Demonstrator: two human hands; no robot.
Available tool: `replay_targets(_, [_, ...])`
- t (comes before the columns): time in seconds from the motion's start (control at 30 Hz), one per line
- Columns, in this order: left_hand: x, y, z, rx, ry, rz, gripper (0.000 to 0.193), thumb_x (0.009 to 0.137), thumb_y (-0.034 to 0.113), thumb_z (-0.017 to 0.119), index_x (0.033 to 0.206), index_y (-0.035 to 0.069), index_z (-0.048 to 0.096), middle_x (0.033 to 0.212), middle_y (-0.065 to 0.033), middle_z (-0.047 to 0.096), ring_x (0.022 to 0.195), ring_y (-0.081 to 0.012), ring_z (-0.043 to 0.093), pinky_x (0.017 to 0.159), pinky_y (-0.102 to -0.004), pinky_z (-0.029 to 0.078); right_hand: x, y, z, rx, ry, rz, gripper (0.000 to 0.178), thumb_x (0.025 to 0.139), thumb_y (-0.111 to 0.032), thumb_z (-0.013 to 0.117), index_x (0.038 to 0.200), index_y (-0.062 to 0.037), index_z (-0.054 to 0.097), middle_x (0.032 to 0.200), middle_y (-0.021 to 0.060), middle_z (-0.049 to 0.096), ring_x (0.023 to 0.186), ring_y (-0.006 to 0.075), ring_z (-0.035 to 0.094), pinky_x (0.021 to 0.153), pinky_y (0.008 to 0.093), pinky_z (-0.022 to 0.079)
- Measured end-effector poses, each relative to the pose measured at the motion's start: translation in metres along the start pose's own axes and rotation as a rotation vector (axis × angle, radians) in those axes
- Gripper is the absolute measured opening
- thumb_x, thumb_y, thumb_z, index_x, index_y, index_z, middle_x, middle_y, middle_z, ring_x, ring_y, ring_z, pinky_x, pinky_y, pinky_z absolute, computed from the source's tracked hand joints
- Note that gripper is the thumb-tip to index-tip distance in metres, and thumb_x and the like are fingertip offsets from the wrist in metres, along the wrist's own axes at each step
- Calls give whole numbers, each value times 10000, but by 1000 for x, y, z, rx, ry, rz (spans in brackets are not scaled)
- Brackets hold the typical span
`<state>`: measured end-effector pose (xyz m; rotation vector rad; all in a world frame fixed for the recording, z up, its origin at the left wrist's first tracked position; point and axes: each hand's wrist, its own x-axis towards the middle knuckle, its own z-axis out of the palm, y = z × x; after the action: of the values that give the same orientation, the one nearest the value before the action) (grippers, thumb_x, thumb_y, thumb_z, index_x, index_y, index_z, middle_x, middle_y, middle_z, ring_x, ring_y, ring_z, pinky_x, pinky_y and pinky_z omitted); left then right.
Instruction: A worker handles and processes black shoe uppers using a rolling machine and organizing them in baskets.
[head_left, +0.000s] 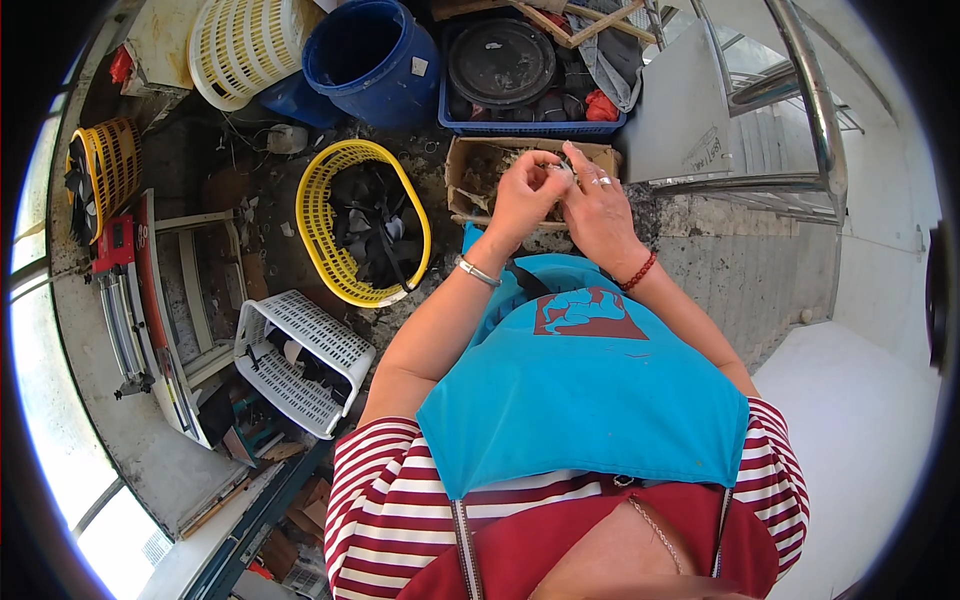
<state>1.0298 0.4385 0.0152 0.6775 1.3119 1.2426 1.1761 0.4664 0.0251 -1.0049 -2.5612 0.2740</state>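
A small pale piece [567, 164] is being held up over the cardboard box [453, 178], between the fingertips of both hands. By the left hand [528, 196] a narrow pinch is being made, with thumb and forefinger closing on the piece. By the right hand [602, 218] the piece is being met from the other side, its fingers reaching up rather straight; whether it is being gripped there or only steadied cannot be told. Most of the piece is being hidden by the fingers, so its shape and material are not being shown clearly.

Judging by its size and by the fingertip hold, next to no weight is being carried, and little force is being called for. Whether it is stiff or soft is being left open by this view; a light pinch is therefore being favoured, in case it bends or breaks. Being so small, it could be lost easily from a loose hold, so it is best being taken by an edge, between thumb and forefinger pads, with the opposite edge being left free for the other hand.
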Motion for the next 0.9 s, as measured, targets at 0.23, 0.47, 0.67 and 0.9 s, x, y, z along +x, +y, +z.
replay_targets(0.23, [6, -15, -1, -109, 31, -48, 171, 949, 217, 578, 951, 46, 594, 660, 24, 558, 510, -56, 493, 445, -192, 367, -1, -5, -5, -57, -44, -37, 297, 820, -88, 569, 1110, -46, 619, 1488, 140, 330, 1221, 328, 486, 961, 465, 399])
replay_targets(0.47, [2, -3, -7, -180, 23, -242, 222, 955, 262, 569, 979, 43, 594, 629, 24, 524, 474, -63, 459, 427, -203, 346, -3, -3, 1, -48, -14, -54, 314, 806, -87, 579, 1115, -68, 630, 1495, 128, 327, 1211, 346, 497, 980, 475, 382])
replay_targets(0.67, [-2, -11, -6, -179, -93, -144, 216, 942, 272, 597, 947, 60, 557, 638, 31, 485, 491, -59, 441, 426, -204, 312, -2, -5, -1, -138, -69, -7, 354, 823, -110, 565, 1173, -118, 617, 1507, 112, 311, 1247, 360, 469, 1017, 538, 332])
replay_targets(0.9, [13, -22, -10, -63, 20, -178, 272, 972, 268, 508, 795, 68, 558, 572, 31, 457, 463, -62, 408, 402, -211, 277, -4, -8, -1, -221, -94, -68, 415, 843, -138, 544, 1251, -201, 587, 1515, 85, 301, 1293, 359, 424, 1065, 614, 209])
